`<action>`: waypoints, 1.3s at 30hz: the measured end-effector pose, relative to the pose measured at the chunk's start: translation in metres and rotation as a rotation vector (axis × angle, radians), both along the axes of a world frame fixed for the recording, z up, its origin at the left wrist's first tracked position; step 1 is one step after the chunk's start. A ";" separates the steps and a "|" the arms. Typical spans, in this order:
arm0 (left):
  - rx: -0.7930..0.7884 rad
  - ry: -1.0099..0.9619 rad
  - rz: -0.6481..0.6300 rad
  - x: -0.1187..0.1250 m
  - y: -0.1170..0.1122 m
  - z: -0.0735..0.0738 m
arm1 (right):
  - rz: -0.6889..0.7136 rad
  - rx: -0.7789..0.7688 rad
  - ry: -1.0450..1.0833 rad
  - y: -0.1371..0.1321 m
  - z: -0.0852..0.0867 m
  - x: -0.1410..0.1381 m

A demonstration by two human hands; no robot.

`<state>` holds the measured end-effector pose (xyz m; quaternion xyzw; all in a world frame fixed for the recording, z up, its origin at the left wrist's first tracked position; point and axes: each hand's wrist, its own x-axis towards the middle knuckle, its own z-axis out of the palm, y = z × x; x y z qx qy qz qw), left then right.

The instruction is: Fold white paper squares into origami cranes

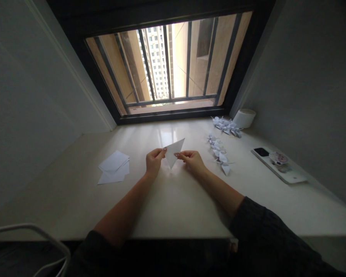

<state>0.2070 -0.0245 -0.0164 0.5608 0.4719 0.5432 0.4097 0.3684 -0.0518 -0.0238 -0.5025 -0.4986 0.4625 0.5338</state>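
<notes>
A white sheet of paper folded into a triangle [173,151] is held up just above the pale desk [173,204], in the middle of the view. My left hand [154,161] pinches its left edge with thumb and fingers closed. My right hand [192,159] pinches the right side of the triangle, fingers curled. Both forearms reach in from the bottom, with dark sleeves pushed up.
A small stack of white paper sheets [114,167] lies left of my hands. Several folded paper cranes [220,153] lie to the right, more [226,125] near a white cup [244,117] by the window. A phone [278,164] lies at far right. A white chair frame [31,240] shows at bottom left.
</notes>
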 end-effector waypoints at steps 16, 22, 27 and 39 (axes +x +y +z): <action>0.030 0.304 -0.228 0.001 -0.008 0.003 | -0.060 0.055 0.106 -0.003 -0.003 -0.001; 0.049 0.401 -0.232 -0.002 -0.005 -0.001 | -0.087 -0.020 0.137 -0.008 0.003 -0.003; 0.040 0.418 -0.261 -0.003 -0.004 0.002 | -0.117 -0.025 0.127 -0.007 0.006 0.002; 0.049 0.414 -0.281 -0.001 -0.005 0.002 | -0.271 -0.010 0.173 0.009 0.008 0.033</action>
